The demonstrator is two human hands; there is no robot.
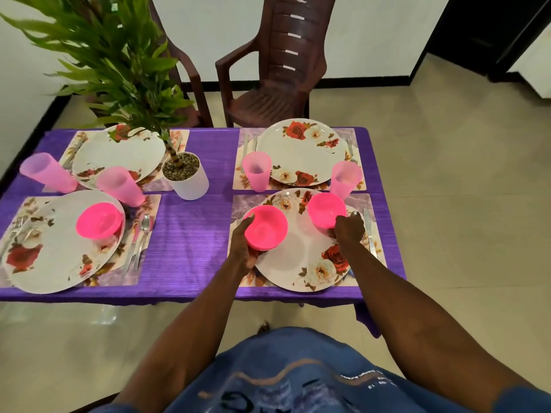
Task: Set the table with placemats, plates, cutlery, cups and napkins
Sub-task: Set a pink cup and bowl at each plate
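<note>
1. I judge I am at the bowl step: the four placemats, plates, cutlery and cups look laid already, and I am handing out pink bowls over the near right plate [301,251].

2. My left hand [243,245] is curled round the left pink bowl [266,228], thumb on its rim and fingers underneath, holding it over the plate's left edge. I cannot tell whether its base touches the plate.

3. My right hand [347,229] grips the near side of the right pink bowl [326,210], which sits toward the far right of the same plate, tilted slightly toward me.

4. One bowl already rests on the near left plate [59,242]; that third bowl [98,220] sits upright toward the plate's far edge.

5. The two far plates, the far right plate [301,152] and the far left plate [119,153], have no bowls, so I reckon the next move is to leave one bowl here and carry the other across.

6. Reaching over calls for care: the pink cups [257,171] stand just beside the plates and look light enough to tip, and the potted plant [186,175] crowds the far left setting.

7. The bowls are bright pink, smooth plastic by the look, round and shallow. I see no napkins anywhere.
</note>
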